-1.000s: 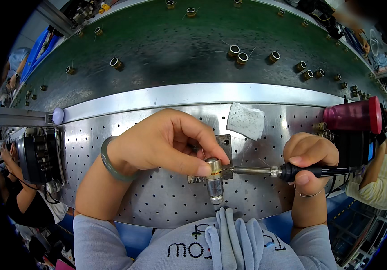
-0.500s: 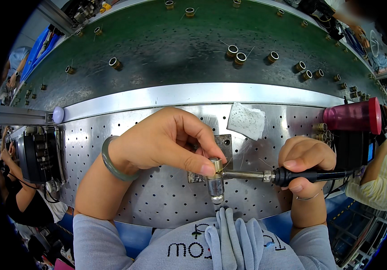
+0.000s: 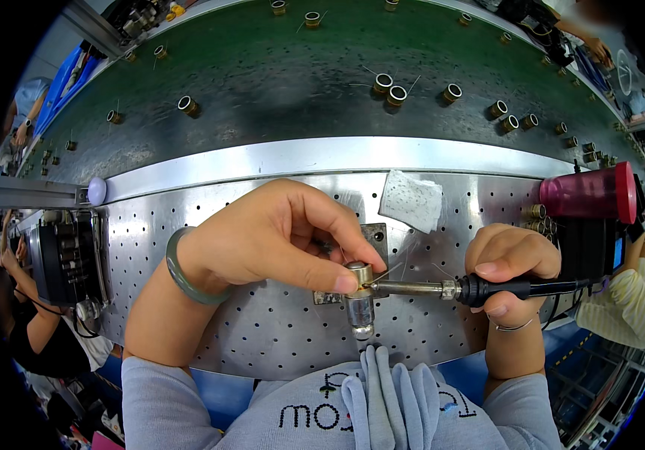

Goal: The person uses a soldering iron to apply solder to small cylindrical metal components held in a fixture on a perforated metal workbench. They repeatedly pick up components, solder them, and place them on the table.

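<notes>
My left hand [image 3: 281, 244] is closed, its thumb and index finger pinching a small brass-and-silver cylindrical part [image 3: 359, 271]. The part sits at the top of a shiny round-ended metal post [image 3: 361, 311]. Behind my fingers, a dark metal plate [image 3: 376, 235] is partly covered. My right hand [image 3: 516, 259] grips the black handle of a soldering iron [image 3: 412, 288] between thumb and fingers. Its steel barrel points left, and the tip reaches the side of the cylindrical part; whether they touch is too small to tell. Thin wires stick out near the tip.
Beyond a metal rail [image 3: 322, 156] lies a green conveyor belt [image 3: 262, 82] with several small brass cylinders [image 3: 396, 95]. On the perforated metal table [image 3: 277, 337] lies a white pad [image 3: 411, 201]. A pink cup [image 3: 588, 192] stands right, a black device [image 3: 64, 262] left. Other people sit at both sides.
The cylinders on the belt have shifted slightly left. My left index fingertip has moved a little to the right along the part. The iron has barely moved. The person at right has shifted an arm.
</notes>
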`<state>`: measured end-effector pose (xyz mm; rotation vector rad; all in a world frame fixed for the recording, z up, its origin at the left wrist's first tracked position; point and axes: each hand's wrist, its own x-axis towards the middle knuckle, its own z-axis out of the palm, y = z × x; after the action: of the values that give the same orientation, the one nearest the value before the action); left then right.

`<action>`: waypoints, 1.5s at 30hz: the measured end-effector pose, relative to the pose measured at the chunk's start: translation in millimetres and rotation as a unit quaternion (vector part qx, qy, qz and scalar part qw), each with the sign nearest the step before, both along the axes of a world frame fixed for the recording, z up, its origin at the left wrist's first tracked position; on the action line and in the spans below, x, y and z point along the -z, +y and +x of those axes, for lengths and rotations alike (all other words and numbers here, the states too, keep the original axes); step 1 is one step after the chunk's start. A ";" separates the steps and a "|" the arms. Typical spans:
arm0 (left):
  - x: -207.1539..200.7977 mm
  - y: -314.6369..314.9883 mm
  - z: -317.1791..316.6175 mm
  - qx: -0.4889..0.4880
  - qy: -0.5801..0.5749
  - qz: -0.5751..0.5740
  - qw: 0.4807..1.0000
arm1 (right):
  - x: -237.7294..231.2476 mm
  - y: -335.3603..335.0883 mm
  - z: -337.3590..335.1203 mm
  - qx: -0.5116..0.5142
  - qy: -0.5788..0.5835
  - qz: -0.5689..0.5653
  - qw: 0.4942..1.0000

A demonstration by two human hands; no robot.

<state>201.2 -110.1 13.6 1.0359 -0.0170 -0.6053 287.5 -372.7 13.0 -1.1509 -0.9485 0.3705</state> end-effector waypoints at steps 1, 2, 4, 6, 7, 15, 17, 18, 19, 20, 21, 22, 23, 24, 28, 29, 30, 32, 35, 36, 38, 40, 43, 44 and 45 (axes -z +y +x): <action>-0.1 0.0 0.1 0.001 0.000 -0.001 1.000 | -0.2 0.2 -0.1 0.000 0.000 -0.001 1.000; 0.0 0.1 0.0 0.001 0.000 0.000 1.000 | -0.8 0.5 -0.2 0.000 -0.003 -0.004 1.000; -0.2 0.0 -0.4 0.001 -0.002 0.002 1.000 | -2.7 0.8 -0.5 0.000 -0.009 -0.011 1.000; -0.3 -0.3 -0.9 -0.003 0.000 -0.003 1.000 | -3.2 0.9 0.1 0.003 -0.023 -0.017 1.000; -0.1 -0.3 -1.0 -0.004 0.001 -0.005 1.000 | -3.1 0.9 0.2 0.005 -0.031 -0.020 0.999; 16.4 4.0 1.7 0.018 -0.060 -0.053 0.997 | 0.2 -5.8 2.0 0.059 0.012 0.003 0.998; 16.7 4.1 2.7 0.007 -0.064 -0.074 0.995 | 0.8 -8.2 3.0 0.074 0.017 0.007 0.997; 12.6 3.2 3.7 -0.006 -0.048 -0.091 0.995 | 1.0 -8.4 3.3 0.072 0.015 0.006 0.997; 10.1 2.9 4.4 -0.019 -0.031 -0.108 0.994 | 0.2 -7.7 2.9 0.065 0.019 0.005 0.998; 10.7 5.0 3.8 -0.015 -0.017 -0.106 0.994 | -0.9 -6.5 2.3 0.059 0.024 0.004 0.998; 12.5 6.8 4.1 -0.010 -0.014 -0.103 0.995 | -1.3 -6.1 1.5 0.054 0.028 0.003 0.998; 14.2 8.4 4.4 -0.005 -0.012 -0.099 0.995 | -1.0 -6.2 1.0 0.049 0.031 0.004 0.998; 14.7 9.2 4.4 0.000 -0.009 -0.095 0.995 | -0.4 -6.3 0.6 0.044 0.033 0.005 0.998; 15.1 9.0 5.1 0.011 -0.016 -0.064 0.998 | 0.6 -6.9 0.2 0.041 0.036 0.005 0.999; 8.6 5.1 4.0 0.012 -0.011 0.002 1.000 | 2.2 -1.0 -2.1 0.025 0.042 0.009 0.999; 7.5 3.8 3.5 0.002 -0.001 0.003 1.000 | 2.7 -0.1 -2.6 0.025 0.040 0.010 0.999; 7.4 4.3 3.3 0.005 -0.006 0.006 1.000 | 2.8 0.8 -3.1 0.024 0.038 0.011 0.999; 7.8 5.8 3.3 0.012 -0.015 0.012 1.000 | 2.5 1.9 -4.0 0.030 0.033 0.008 0.999; 7.5 5.5 2.8 0.012 -0.002 -0.006 1.000 | 2.7 -1.9 -0.6 0.020 0.026 0.005 0.999; 7.3 5.4 2.8 0.013 -0.002 -0.007 1.000 | 2.9 -3.5 0.4 0.015 0.023 0.004 1.000; 6.6 5.3 2.9 0.013 -0.002 -0.010 1.000 | 1.8 -2.4 -1.6 0.017 0.050 0.013 0.999; 5.5 4.9 2.9 0.013 0.002 -0.009 1.000 | 1.5 -1.1 -4.1 0.019 0.066 0.016 0.998; 5.9 5.6 2.4 0.012 0.005 -0.004 1.000 | 1.7 0.6 -5.8 0.019 0.067 0.011 0.998; 6.1 5.9 2.2 0.012 0.006 -0.002 1.000 | 1.5 1.1 -5.1 0.017 0.061 0.008 0.998; 6.0 5.9 2.2 0.012 0.006 -0.002 1.000 | 1.5 1.5 -4.5 0.015 0.056 0.005 0.998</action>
<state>203.4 -104.3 7.6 1.0291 -0.0198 -0.6341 283.1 -371.2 11.6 -1.1222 -0.8334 0.4028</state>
